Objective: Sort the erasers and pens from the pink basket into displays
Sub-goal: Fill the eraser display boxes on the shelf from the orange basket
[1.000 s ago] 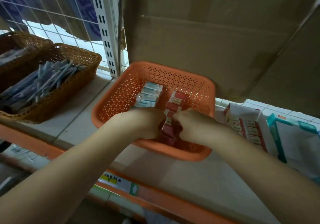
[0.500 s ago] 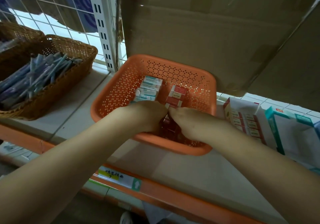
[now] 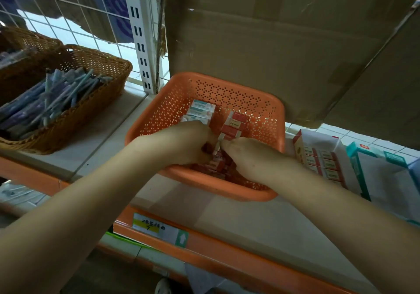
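A pink-orange perforated basket (image 3: 229, 89) sits on the shelf and holds red-sleeved erasers (image 3: 235, 124) and teal-and-white erasers (image 3: 201, 110). Both my hands are inside it at the near side. My left hand (image 3: 181, 143) and my right hand (image 3: 247, 157) have their fingers curled round a bunch of red erasers (image 3: 217, 160) between them. A red eraser display box (image 3: 318, 157) stands to the basket's right, a teal-edged display box (image 3: 381, 168) beyond it. Pens (image 3: 52, 98) lie in a wicker basket (image 3: 102, 93) at the left.
A second wicker basket (image 3: 25, 41) stands at the far left. Brown cardboard (image 3: 284, 43) hangs close behind the pink basket. A white slotted upright (image 3: 139, 32) and wire grid rise at the back. The shelf's orange front edge (image 3: 227, 255) carries a yellow price label (image 3: 147, 225).
My view has shifted slightly, so the basket sits a little further right and up in the frame. Both hands stay in the basket, gathered round the red erasers.
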